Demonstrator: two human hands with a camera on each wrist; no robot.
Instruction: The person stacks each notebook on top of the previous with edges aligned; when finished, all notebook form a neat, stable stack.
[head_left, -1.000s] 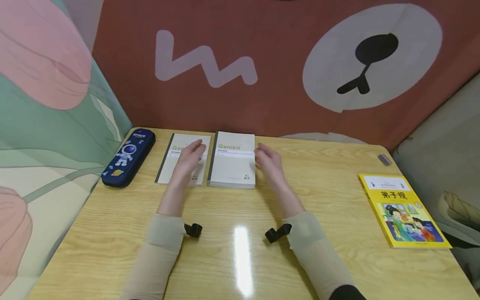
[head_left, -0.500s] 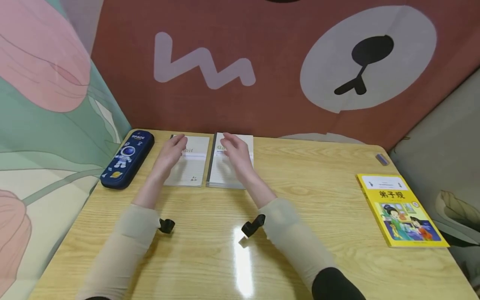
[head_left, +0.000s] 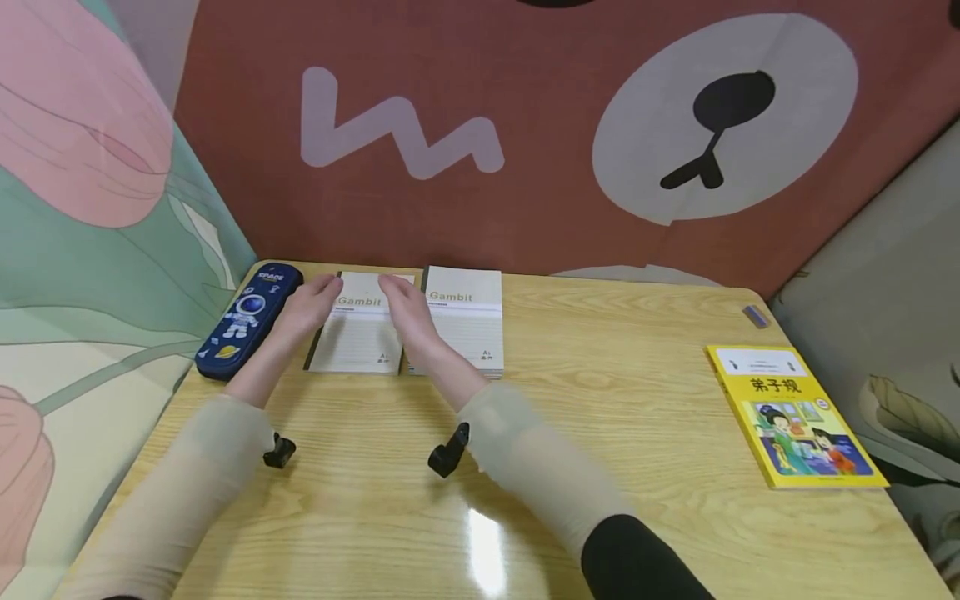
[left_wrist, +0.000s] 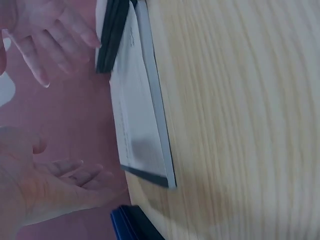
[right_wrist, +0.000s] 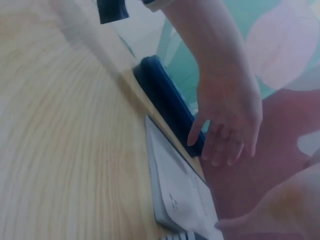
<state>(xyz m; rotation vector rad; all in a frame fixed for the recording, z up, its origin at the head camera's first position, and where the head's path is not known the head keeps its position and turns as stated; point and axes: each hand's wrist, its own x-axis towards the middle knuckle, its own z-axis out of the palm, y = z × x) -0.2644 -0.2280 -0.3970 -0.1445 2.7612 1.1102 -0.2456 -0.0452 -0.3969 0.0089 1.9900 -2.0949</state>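
Note:
Two groups of white Gambit notebooks lie side by side near the table's back edge: the left notebook [head_left: 360, 333] and a thicker stack of notebooks [head_left: 468, 325] right of it. My left hand [head_left: 300, 308] is above the gap between the pencil case [head_left: 243, 325] and the left notebook, fingers extended. Over the seam between notebook and stack hovers my right hand [head_left: 412, 317], its fingers straight too. Both palms face each other across the left notebook, as the left wrist view also shows. Neither hand holds anything.
A yellow picture-covered book [head_left: 795, 417] lies on the right of the wooden table [head_left: 600, 375], with a small eraser-like block [head_left: 756, 317] behind it. A red-brown printed wall covering [head_left: 525, 217] rises directly behind the back edge.
Both hands have moved left: the left from over the left notebook to beside the pencil case, the right from the stack's right side across it to its left edge. The notebooks stay in place.

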